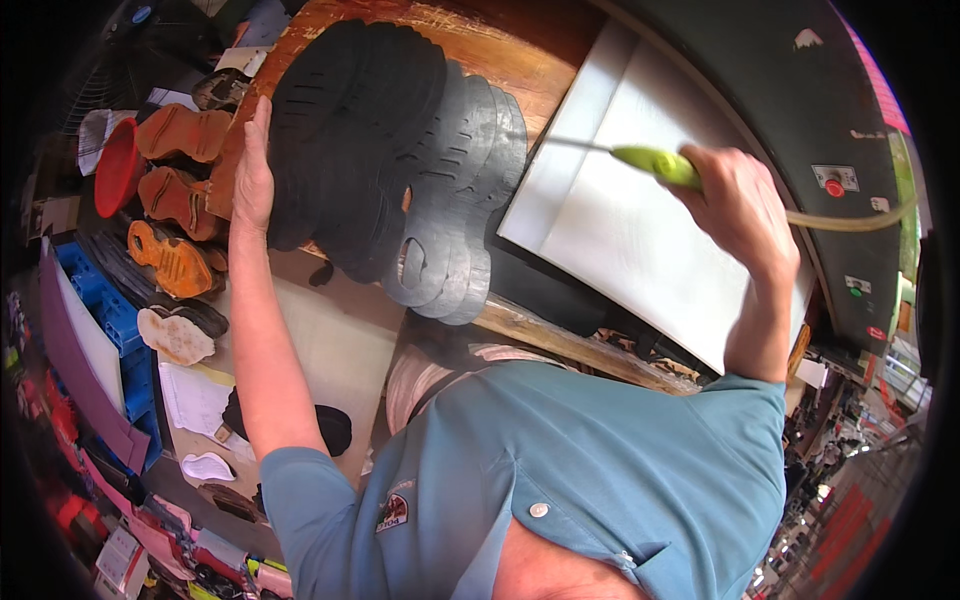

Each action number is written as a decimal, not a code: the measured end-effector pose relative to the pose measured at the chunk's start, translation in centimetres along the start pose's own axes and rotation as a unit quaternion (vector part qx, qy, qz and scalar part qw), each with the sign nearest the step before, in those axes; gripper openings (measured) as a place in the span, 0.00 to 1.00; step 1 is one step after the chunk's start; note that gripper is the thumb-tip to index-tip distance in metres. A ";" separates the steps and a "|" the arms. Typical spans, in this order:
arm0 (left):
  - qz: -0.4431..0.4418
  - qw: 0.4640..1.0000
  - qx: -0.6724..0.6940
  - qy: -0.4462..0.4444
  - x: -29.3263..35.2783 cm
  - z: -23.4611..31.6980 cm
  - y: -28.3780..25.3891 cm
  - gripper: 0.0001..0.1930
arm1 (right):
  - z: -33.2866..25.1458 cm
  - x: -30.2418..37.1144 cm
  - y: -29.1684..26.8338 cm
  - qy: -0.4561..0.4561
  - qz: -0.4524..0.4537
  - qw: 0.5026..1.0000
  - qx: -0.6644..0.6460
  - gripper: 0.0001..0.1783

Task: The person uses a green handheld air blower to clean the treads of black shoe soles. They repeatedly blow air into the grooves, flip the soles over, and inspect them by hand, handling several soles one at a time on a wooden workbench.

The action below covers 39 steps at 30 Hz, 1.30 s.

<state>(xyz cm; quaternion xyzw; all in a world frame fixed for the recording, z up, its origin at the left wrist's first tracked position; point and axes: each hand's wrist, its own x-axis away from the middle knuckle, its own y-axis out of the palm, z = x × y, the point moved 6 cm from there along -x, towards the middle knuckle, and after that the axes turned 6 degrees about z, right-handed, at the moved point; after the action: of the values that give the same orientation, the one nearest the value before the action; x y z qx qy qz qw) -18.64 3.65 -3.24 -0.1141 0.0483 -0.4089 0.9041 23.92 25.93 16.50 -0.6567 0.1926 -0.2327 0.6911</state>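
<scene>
My right hand [738, 205] is closed round a bright green air blow gun [655, 165] whose thin nozzle points left over a flat pale metal plate [640, 180]. A yellowish hose [850, 220] runs from behind that hand to the right. Fingers stretched and flat, my left hand [256, 175] rests along the left side of a fanned pile of black sole-shaped sheets [345, 130]. Beside this pile, nearer the plate, lie more overlapping sole-shaped pieces [470, 150], greyer, with slots and oval holes. Whether the left fingertips press on the pile, I cannot tell.
Under the piles is a worn wooden board [500, 30]. A dark machine panel [790, 110] with a red button stands right. At left are orange sole-shaped pieces [180, 133], a red bowl [116, 170], blue crates [105, 300] and a black fan [140, 60].
</scene>
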 end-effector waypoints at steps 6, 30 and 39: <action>-0.011 1.000 0.004 -0.005 0.1 0.1 0.3 0.42 | -2.0 5.1 -1.0 -0.005 -0.070 0.997 0.013 0.09; 0.005 0.998 0.068 -0.011 0.2 0.6 -0.3 0.46 | -3.9 4.2 2.1 -0.021 -0.047 0.995 -0.082 0.10; 0.015 0.998 0.066 -0.009 0.5 1.1 -0.7 0.46 | -12.3 -2.7 6.4 -0.145 0.026 0.975 -0.167 0.09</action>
<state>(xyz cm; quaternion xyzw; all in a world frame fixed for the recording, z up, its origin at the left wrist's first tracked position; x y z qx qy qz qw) -18.59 2.99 -1.97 -0.0571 0.0152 -0.3964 0.9162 15.15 17.61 9.25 -0.7846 0.1432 -0.0816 0.5977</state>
